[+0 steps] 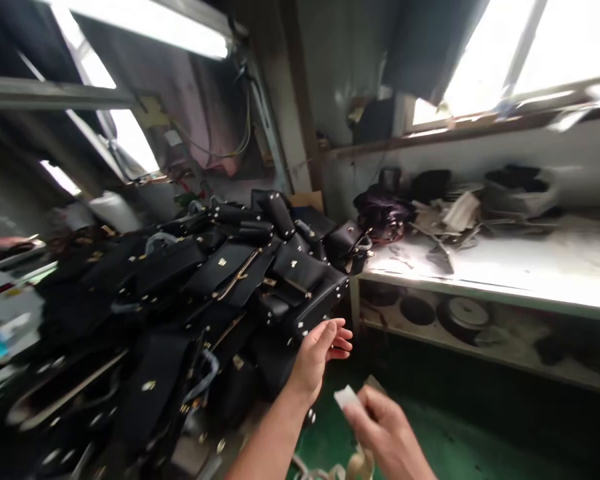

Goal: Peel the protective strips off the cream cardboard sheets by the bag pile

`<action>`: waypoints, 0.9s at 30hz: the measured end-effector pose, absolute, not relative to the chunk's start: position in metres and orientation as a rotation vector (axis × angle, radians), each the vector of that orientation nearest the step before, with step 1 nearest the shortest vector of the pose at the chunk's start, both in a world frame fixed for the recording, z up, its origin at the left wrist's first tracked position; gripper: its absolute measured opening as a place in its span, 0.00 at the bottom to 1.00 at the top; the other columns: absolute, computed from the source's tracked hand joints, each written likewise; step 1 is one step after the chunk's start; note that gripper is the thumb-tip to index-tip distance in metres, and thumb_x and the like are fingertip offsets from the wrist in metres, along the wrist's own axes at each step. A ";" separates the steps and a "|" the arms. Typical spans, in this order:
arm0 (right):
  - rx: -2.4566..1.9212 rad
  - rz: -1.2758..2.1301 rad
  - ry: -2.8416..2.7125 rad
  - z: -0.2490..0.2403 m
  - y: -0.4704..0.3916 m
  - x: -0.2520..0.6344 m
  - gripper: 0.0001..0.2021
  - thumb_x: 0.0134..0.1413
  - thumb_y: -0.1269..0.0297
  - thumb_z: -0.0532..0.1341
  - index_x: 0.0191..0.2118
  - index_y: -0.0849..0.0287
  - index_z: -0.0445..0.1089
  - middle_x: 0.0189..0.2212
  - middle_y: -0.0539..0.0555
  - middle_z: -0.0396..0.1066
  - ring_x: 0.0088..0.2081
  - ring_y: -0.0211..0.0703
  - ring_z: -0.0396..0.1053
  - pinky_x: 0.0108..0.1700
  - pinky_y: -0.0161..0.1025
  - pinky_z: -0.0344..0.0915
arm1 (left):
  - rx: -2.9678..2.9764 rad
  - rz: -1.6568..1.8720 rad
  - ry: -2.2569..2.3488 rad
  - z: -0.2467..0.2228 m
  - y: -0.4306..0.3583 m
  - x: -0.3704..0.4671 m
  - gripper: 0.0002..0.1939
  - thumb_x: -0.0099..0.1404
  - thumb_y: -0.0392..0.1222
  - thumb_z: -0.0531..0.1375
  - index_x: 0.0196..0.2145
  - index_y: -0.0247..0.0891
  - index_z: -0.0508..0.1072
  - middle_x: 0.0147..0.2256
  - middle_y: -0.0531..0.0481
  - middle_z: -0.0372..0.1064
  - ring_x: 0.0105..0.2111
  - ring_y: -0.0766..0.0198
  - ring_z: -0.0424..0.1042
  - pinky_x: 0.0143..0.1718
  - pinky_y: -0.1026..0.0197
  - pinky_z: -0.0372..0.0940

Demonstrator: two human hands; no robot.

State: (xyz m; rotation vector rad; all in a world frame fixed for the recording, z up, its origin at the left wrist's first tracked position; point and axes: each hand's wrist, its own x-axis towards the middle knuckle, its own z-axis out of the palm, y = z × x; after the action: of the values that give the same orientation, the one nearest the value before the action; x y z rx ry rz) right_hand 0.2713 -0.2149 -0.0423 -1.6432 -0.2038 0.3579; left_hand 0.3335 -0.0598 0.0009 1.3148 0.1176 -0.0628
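Observation:
My left hand [323, 353] is raised in front of the heap of black handbags [300, 270]. Its fingers are loosely curled and apart, with nothing visible in them. Lower and to the right, my right hand [383, 423] is closed on a small flat white piece [347, 397], which sticks out past the thumb; whether it is paper, cloth or tape I cannot tell. Under that hand hang pale, looped strips [357, 463], partly hidden; I cannot tell whether they join the white piece. The handbags carry gold-coloured clasps and metal studs.
At the right stands a white-topped table [500, 270] holding dark bundles [385, 210] and pale scraps [460, 210]. Round rolls [463, 317] lie on its lower shelf. Green floor [430, 413] shows below. A lit tube lamp [155, 27] hangs over the bags.

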 end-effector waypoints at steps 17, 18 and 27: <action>-1.726 0.794 -0.587 -0.057 -0.080 0.256 0.28 0.52 0.42 0.69 0.55 0.49 0.74 0.52 0.52 0.78 0.54 0.52 0.74 0.47 0.31 0.72 | 1.362 0.511 0.658 -0.038 0.027 0.133 0.15 0.61 0.51 0.68 0.33 0.36 0.83 0.27 0.50 0.71 0.28 0.65 0.66 0.31 0.62 0.60; -1.719 0.822 -0.600 -0.058 -0.072 0.252 0.27 0.53 0.42 0.68 0.56 0.49 0.74 0.54 0.52 0.77 0.55 0.52 0.74 0.48 0.31 0.72 | 1.303 0.510 0.668 -0.038 0.031 0.129 0.16 0.61 0.53 0.68 0.33 0.35 0.83 0.26 0.51 0.70 0.27 0.66 0.64 0.30 0.62 0.59; -1.461 1.013 -0.450 -0.049 -0.010 0.218 0.23 0.52 0.44 0.69 0.49 0.52 0.78 0.44 0.55 0.81 0.48 0.59 0.78 0.45 0.41 0.79 | 1.204 0.561 0.668 -0.042 0.078 0.107 0.19 0.61 0.54 0.67 0.37 0.34 0.85 0.30 0.45 0.77 0.32 0.59 0.73 0.35 0.59 0.67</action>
State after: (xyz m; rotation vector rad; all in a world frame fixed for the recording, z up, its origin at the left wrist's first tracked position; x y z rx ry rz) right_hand 0.2175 -0.0100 -0.0487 -1.4607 -0.4496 1.0126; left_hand 0.1070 0.0777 -0.0422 1.2042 0.6677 0.5613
